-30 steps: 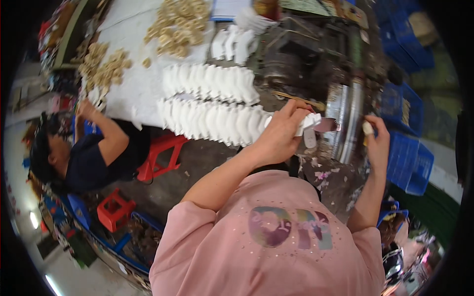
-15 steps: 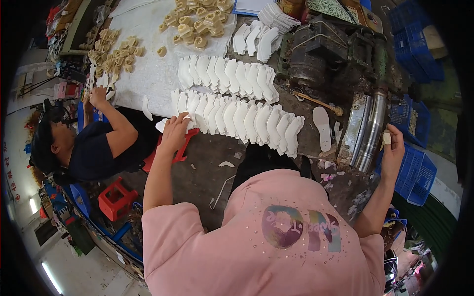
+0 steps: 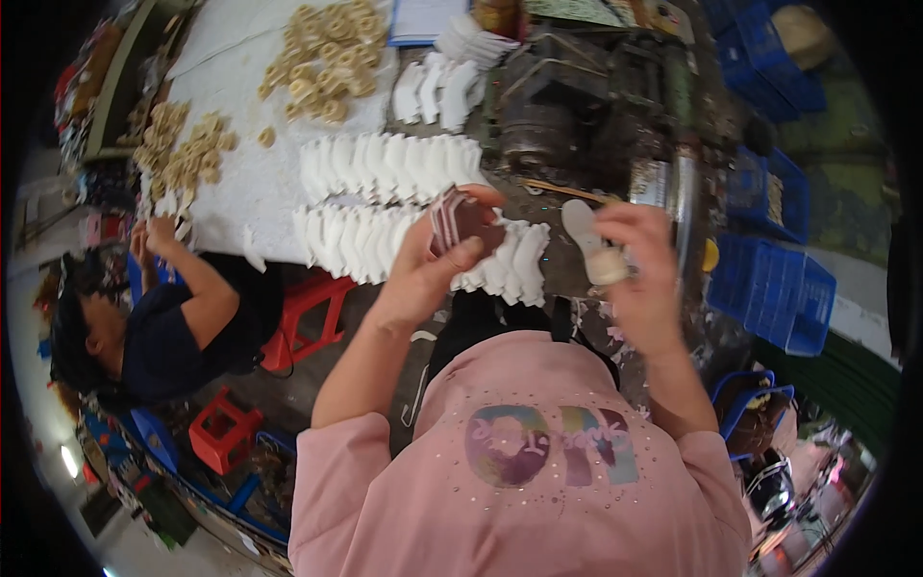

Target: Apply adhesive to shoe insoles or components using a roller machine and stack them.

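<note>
My left hand (image 3: 428, 255) is raised over the white pieces, closed around a small stack of reddish-brown curved pieces (image 3: 463, 229) with pale edges. To the right hovers my right hand (image 3: 642, 269), blurred by motion, a beige wrap (image 3: 608, 266) on one finger. Whether its fingers hold anything does not show. Just beside it lies a flat white sole-shaped piece (image 3: 580, 223), partly covered by the hand. Below my left hand, curved white pieces overlap in a front row (image 3: 356, 240), with a second row (image 3: 385, 165) behind.
Beige ring-like parts (image 3: 332, 67) lie in heaps on the white-covered table (image 3: 216, 87). A dark machine (image 3: 558, 96) with a metal roller (image 3: 686, 202) stands right. Blue crates (image 3: 774, 293) line the far right. A co-worker (image 3: 168, 327) sits left, near red stools (image 3: 310, 317).
My left hand has moved right from the row's left end and now holds the reddish-brown stack. My right hand has come inward from beside the roller. The whole view has shifted.
</note>
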Demonstrator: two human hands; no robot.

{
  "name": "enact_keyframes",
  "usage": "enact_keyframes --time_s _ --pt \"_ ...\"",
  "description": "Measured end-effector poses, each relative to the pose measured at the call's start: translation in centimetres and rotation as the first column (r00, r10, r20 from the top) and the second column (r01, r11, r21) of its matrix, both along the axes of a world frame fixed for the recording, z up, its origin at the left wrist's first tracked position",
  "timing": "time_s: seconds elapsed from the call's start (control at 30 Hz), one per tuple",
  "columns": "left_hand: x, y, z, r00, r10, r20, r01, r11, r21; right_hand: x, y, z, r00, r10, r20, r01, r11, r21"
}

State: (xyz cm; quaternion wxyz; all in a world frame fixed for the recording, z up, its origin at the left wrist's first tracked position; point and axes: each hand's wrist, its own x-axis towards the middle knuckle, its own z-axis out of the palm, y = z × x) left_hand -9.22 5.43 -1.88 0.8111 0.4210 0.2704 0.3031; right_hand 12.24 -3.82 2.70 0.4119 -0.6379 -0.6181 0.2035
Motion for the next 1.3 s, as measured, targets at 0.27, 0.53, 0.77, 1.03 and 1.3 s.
enact_keyframes --time_s 0.27,0.53,0.77,1.03,1.3 --pt "9.0 -3.9 1.3 0.972 0.126 0.2 -0.14 0.988 0.06 -1.5 0.4 -3.1 0.966 -0.215 0.144 0.169 0.945 0.281" --pt "10.9 -4.4 1.8 0.981 0.193 -0.026 -0.191 0.98 0.06 2.6 -1.3 -1.6 0.994 -0.089 -0.062 0.1 0.972 0.213" --pt "9.8 -2.2 -0.9 0.87 0.066 -0.489 0.276 0.756 0.593 15.1 -4.8 1.2 0.934 -0.306 0.183 0.35 0.887 -0.302" --pt "14.1 -4.6 -0.2 0.82 -0.081 -0.566 0.534 0.464 0.707 13.5 -4.0 -3.2 0.955 -0.101 0.279 0.194 0.924 -0.33" --pt "5.2 -0.4 -2.2 0.923 0.043 -0.381 0.28 0.605 0.746 13.6 -5.0 -3.4 0.894 -0.447 0.035 0.438 0.853 -0.283"
